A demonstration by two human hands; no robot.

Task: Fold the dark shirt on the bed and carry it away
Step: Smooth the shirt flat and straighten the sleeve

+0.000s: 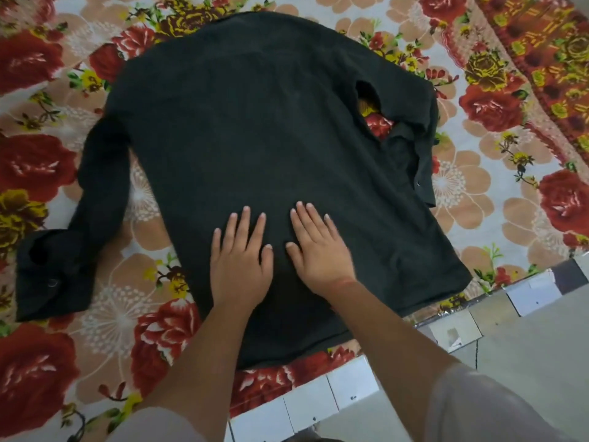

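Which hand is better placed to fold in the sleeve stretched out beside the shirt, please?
Probably the left. The left hand lies flat on the shirt nearer the outstretched sleeve; the right hand, also flat, would have to cross over it.

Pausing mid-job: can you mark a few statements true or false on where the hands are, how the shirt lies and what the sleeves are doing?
1. Both the left hand and the right hand lie flat on the dark shirt. True.
2. The shirt is folded into a small bundle. False: it is spread out on the floral bedsheet.
3. The left-side sleeve stretches out onto the sheet, away from the shirt's body. True.
4. The right hand pinches a cuff. False: its fingers are straight and rest on the shirt's body.
5. The bedsheet is plain white. False: it has red and yellow flowers.
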